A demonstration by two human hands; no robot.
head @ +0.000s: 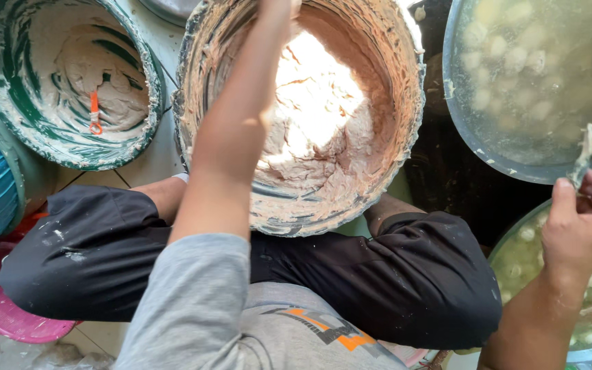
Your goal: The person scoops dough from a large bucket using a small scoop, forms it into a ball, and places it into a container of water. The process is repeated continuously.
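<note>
pale, sticky paste (pixel 316 137) fills the near tub (pixel 405 137) between the knees; soft, best scooped. left hand (pixel 279 10) reaches in, grip unclear. right hand (pixel 580 223) pinches a coated spoon (pixel 584 157) over the basin (pixel 450 103).

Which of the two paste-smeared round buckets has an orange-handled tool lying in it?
The green plastic bucket at upper left: an orange-handled tool lies on its paste. The larger brown-crusted bucket between the knees holds only pale dough.
</note>
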